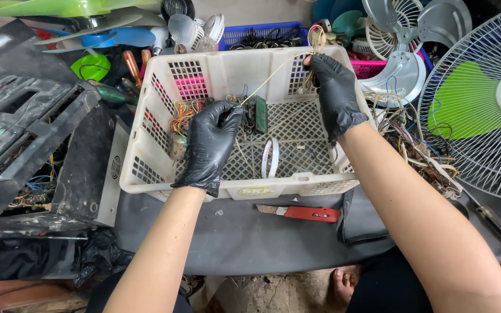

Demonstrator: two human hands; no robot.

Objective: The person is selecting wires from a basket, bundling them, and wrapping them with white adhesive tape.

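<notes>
Your left hand [213, 142] pinches wire [262, 84] low in crate [146, 168]; right hand [334, 93] grips wire bundle [314, 55] at far rim. Strand taut between hands, partly drawn out; tangle [184, 113] remains inside crate.

Even daylight, sharp, edges warped.

Left hand [211, 145], right hand [336, 95]: glossy black rubbery gloves; basket [146, 145]: matt off-white perforated plastic, scuffed; wire [262, 84]: thin, pale yellowish; cutter [302, 213]: red plastic handle, dull metal blade.
</notes>
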